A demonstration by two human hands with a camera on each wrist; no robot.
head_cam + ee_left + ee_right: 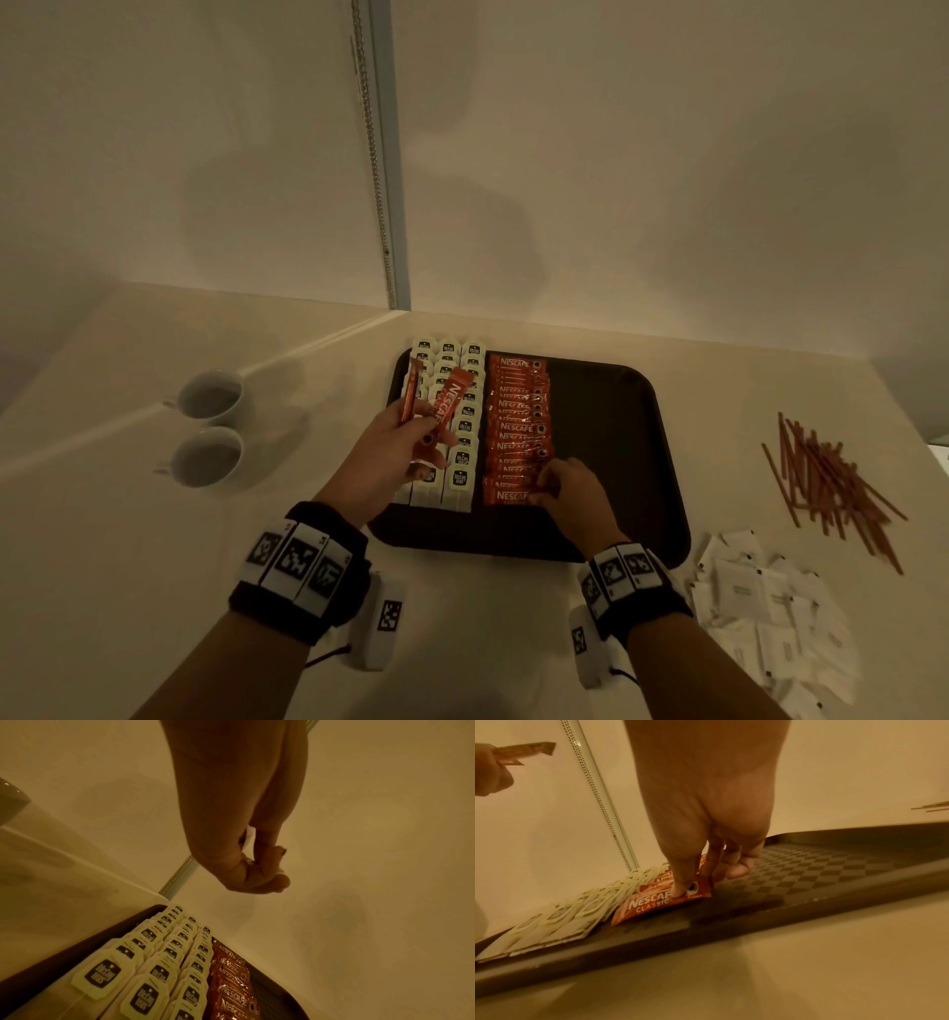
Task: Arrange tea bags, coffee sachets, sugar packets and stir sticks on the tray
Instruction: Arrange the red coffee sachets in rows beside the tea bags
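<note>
A dark tray (616, 411) holds three columns of white tea bags (464, 426) on its left and one column of overlapping red coffee sachets (516, 411) beside them. My left hand (405, 442) hovers above the tea bags and grips a few red coffee sachets (447, 403) that fan upward. My right hand (560, 488) pinches the nearest coffee sachet (654, 902) at the column's front end, thumb on top and fingers at its right edge. Brown stir sticks (827, 478) and white sugar packets (760, 601) lie on the counter right of the tray.
Two white cups (208, 426) stand on the counter left of the tray. A wall with a beaded blind chain (377, 154) rises right behind the tray. The tray's right half (821, 866) is bare chequered surface.
</note>
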